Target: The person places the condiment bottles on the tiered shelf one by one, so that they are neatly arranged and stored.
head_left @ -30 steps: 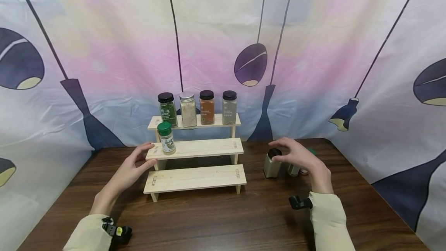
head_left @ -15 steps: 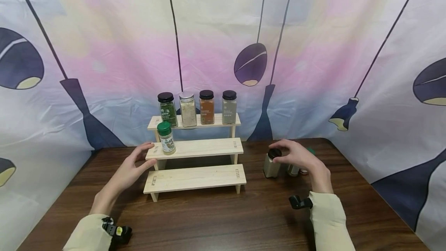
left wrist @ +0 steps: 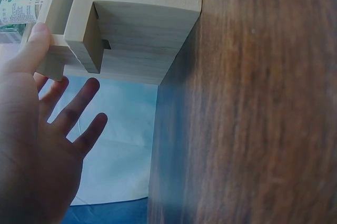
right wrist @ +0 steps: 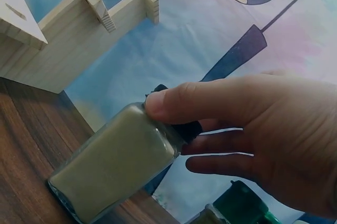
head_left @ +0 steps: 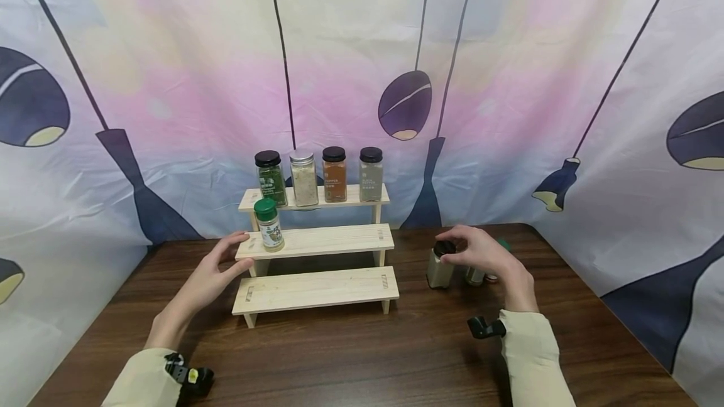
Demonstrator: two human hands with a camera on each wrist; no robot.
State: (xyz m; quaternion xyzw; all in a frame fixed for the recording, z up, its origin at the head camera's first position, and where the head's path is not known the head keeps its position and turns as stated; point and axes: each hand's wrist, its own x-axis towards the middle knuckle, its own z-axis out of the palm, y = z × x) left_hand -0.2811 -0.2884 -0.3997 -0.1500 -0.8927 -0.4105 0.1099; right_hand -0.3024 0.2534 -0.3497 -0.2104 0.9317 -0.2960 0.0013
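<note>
A three-tier wooden spice rack (head_left: 317, 291) stands on the table. My left hand (head_left: 205, 276) touches the left end of its middle tier with thumb and index fingertip; in the left wrist view the other fingers stretch out loosely beside the rack. My right hand (head_left: 486, 253) holds a square glass spice jar (right wrist: 113, 163) by its black cap, thumb on the near side and fingers behind. In the head view this jar stands on the table right of the rack, filled with greyish-beige powder. A green-capped spice bottle (head_left: 271, 231) sits on the middle tier near my left hand.
On the top tier stand a green herb jar (head_left: 273, 184), a silver-capped jar (head_left: 305, 184), an orange-brown pepper jar (head_left: 335, 181) and a grey pepper jar (head_left: 371, 181). Behind my right hand are more containers, partly hidden, one with a green cap (right wrist: 239, 203). A patterned curtain (head_left: 481, 174) hangs behind.
Both hands, the rack and the jars stay in place. The head view has shifted very slightly.
</note>
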